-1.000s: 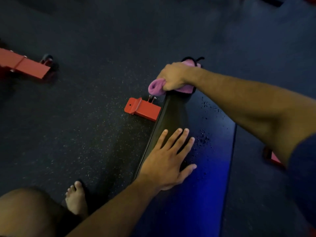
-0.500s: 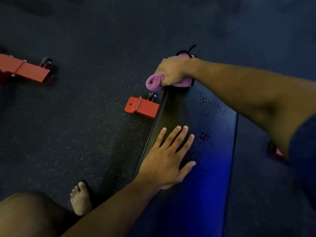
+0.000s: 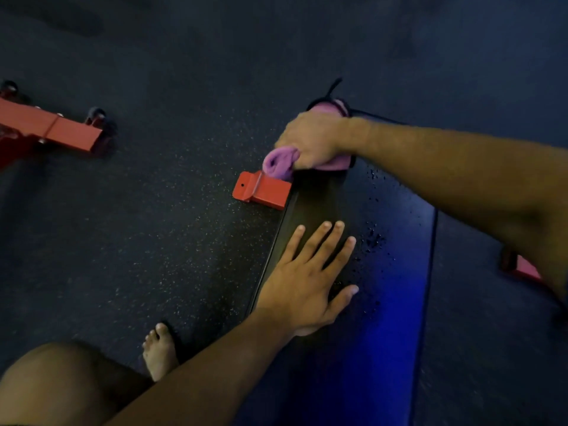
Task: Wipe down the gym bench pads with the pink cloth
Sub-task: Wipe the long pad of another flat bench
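Risk: the bunched pink terry cloth (image 3: 278, 164) overhangs the far-left corner of the long black vinyl bench pad (image 3: 396, 272), so a stroke outward could drag it off onto the red steel bench foot (image 3: 261, 190) just beside that corner. Droplets mid-pad (unwiped) may get missed or smeared. The right hand (image 3: 310, 139) grips the cloth, fingers curled round it. The left hand (image 3: 307, 287) lies flat, fingers spread, pressing the pad's left edge, well nearer the person than the cloth.

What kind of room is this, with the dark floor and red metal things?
Most likely a gym. There's a padded black bench, red steel equipment frames with wheels, and speckled rubber flooring like a weight room's.
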{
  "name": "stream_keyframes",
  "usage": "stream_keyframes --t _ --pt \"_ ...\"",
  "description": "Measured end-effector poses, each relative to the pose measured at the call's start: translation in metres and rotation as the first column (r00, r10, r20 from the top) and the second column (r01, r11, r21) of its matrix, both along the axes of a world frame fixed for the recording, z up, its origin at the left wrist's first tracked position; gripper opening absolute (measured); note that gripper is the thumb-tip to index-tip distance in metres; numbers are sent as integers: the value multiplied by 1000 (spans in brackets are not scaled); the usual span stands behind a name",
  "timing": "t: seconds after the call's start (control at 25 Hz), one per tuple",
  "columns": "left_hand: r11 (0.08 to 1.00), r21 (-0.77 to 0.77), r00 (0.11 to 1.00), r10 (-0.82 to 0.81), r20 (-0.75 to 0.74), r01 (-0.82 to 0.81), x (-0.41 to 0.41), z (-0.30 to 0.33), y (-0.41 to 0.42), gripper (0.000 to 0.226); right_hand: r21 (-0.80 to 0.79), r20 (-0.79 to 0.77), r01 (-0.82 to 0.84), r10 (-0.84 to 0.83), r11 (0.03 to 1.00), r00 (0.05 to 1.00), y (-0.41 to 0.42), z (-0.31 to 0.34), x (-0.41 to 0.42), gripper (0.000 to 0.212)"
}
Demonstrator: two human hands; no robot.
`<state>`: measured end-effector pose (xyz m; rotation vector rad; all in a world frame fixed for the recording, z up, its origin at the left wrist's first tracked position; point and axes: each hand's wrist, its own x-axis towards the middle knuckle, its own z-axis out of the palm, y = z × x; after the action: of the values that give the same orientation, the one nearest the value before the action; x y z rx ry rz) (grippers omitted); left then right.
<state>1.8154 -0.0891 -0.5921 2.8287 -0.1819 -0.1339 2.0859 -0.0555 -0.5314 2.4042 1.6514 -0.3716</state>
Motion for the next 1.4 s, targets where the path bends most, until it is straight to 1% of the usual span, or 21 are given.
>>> stream_keyframes --t 0.08,0.12,0.2,0.24,0.28,0.32,0.4,0.48,0.52,0.56,0.64,0.68,0.8,0.88,0.96,1.0,1.08,1.12,1.2,1.28,1.4 --pt "1000 13 1000 9 5 -9 1 0 3 72 -64 -69 18 -22 998 997 4 6 3 10" --pt "1000 11 1000 9 3 -9 2 -1 3 72 -68 -56 45 -49 997 997 4 8 -2 9" --pt "1000 21 1000 -2 -10 2 2 2 1 71 5 -56 0 0 1000 998 5 9 -21 10" --pt "999 33 1000 -3 -24 4 1 4 1 71 42 -65 -5 8 999 998 0 10 -31 17" --pt "999 45 999 -1 -41 3 2 4 2 72 119 -31 -7 11 993 999 -9 10 -33 29" --pt "999 54 999 2 -53 1 3 5 2 72 242 38 -4 -6 970 999 -25 16 -28 41" --pt "997 81 999 -4 -44 7 3 7 0 74 460 87 151 -214 875 973 -77 37 -5 58" --pt "995 99 999 -4 -35 7 3 10 -1 75 538 40 384 -477 750 878 -144 43 15 68" --pt "995 103 1000 -1 -30 4 4 10 -1 75 502 30 487 -577 715 816 -175 36 19 69" --pt "994 105 1000 3 -20 -1 4 9 -1 75 416 48 573 -647 706 761 -200 25 19 68" --pt "994 110 1000 7 0 -7 4 8 -2 75 227 39 672 -696 705 717 -222 -6 13 67" --pt "994 113 1000 8 3 -8 3 7 -2 75 206 -13 690 -703 694 711 -222 -17 12 66" --pt "993 116 1000 9 0 -9 4 5 -1 74 236 -131 720 -712 653 689 -204 -21 17 71" --pt "993 121 1000 4 -2 -4 5 5 -1 74 270 -73 716 -728 644 682 -198 -17 6 72" --pt "992 124 1000 13 1 -14 4 6 -1 75 324 44 636 -683 700 729 -198 -18 -43 57" --pt "992 126 1000 15 1 -15 4 6 -1 75 357 63 587 -646 727 761 -202 -19 -80 52" --pt "991 131 1000 10 2 -10 4 6 -1 75 394 16 551 -604 736 797 -215 -21 -145 47" --pt "991 132 1000 8 6 -9 4 4 -1 75 414 -23 557 -604 720 797 -221 -25 -154 46" --pt "991 132 1000 8 15 -10 4 3 -1 75 430 3 551 -611 716 791 -223 -28 -124 44" --pt "992 129 1000 4 15 -6 3 2 -1 75 446 78 555 -648 703 758 -205 -29 -60 42" --pt "992 122 1000 -3 10 2 2 1 0 74 372 86 645 -716 668 692 -179 -24 24 41"
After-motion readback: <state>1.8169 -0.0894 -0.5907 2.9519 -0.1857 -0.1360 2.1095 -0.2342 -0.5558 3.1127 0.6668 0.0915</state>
